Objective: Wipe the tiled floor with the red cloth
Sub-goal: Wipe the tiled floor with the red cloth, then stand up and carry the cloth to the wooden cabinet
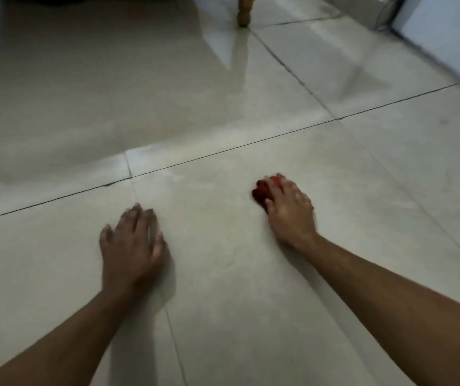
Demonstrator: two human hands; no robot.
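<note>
The tiled floor (223, 274) is pale beige with dark grout lines and fills the view. My right hand (290, 210) presses a bunched red cloth (260, 192) against a tile right of centre; most of the cloth is hidden under the fingers, and only its left part shows. My left hand (132, 246) lies flat on the floor with fingers spread, holding nothing, about two hand widths left of the cloth. Both bare forearms reach in from the bottom corners.
A turned wooden furniture leg (244, 9) stands at the top centre. A wall base with a dark strip (434, 59) runs along the upper right. The far tiles look glossy with light streaks. A dark shape sits at the top left.
</note>
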